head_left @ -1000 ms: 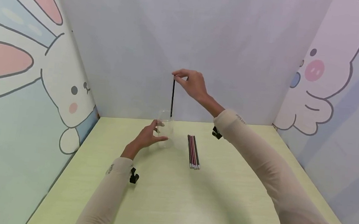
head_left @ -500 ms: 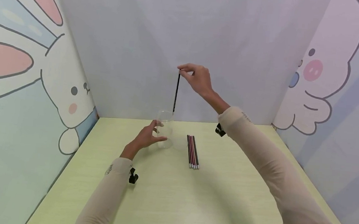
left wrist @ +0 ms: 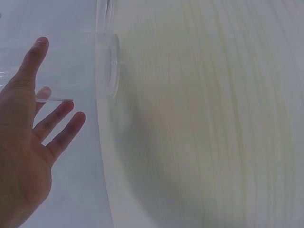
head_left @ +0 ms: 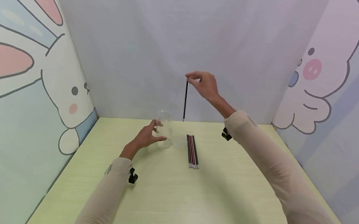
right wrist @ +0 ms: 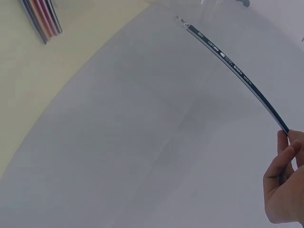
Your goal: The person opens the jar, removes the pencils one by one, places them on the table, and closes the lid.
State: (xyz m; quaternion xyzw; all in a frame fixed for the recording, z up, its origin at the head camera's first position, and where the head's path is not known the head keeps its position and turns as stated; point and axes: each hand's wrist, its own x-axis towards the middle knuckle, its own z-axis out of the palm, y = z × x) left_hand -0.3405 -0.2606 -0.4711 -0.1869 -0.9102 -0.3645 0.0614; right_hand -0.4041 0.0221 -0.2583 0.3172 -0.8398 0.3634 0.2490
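Observation:
A clear cup (head_left: 169,131) stands upright at the far part of the table. My left hand (head_left: 146,135) holds it from the left, thumb and fingers on either side; the left wrist view shows the thumb in front of the clear wall (left wrist: 71,61) and some fingers loosely spread. My right hand (head_left: 205,86) pinches a dark pencil (head_left: 185,100) by its top end, to the right of the cup and apart from it. The pencil hangs upright. In the right wrist view, its silvery eraser end (right wrist: 182,22) points away from the hand.
Several dark and reddish pencils (head_left: 192,151) lie side by side on the pale wooden table (head_left: 164,200), right of the cup, silvery ends toward me. A grey backdrop (head_left: 133,50) rises behind the table. Cartoon-printed panels (head_left: 11,139) flank both sides.
My right hand has moved right with the pencil, rising and then lowering. The pencil's lower end has left the cup's rim. The left hand and cup have stayed nearly still.

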